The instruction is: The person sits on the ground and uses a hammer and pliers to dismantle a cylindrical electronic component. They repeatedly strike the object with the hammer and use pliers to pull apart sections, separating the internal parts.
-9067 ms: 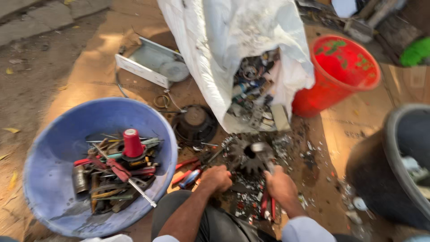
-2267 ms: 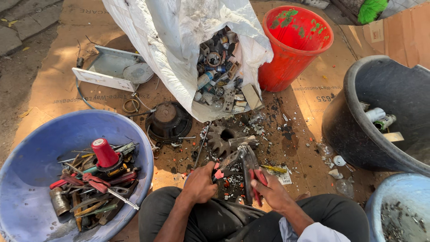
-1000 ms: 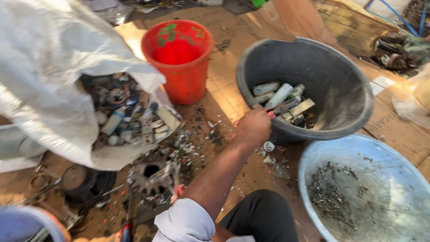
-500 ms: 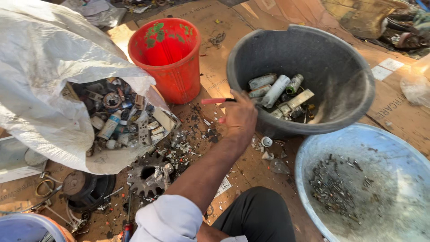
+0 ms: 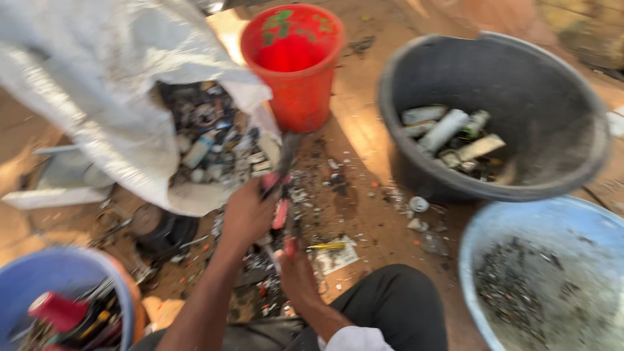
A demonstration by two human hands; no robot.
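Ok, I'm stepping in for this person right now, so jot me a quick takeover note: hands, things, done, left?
Left hand: gripping red-handled pliers, though motion blur hides the detail.
Right hand: low by the pliers' handles; its grip is unclear.
Things: white sack spilling scrap ahead, red bucket behind it.
Done: several cylindrical parts lie in the black tub.
Left: scrap litters the ground, and more fills the sack.
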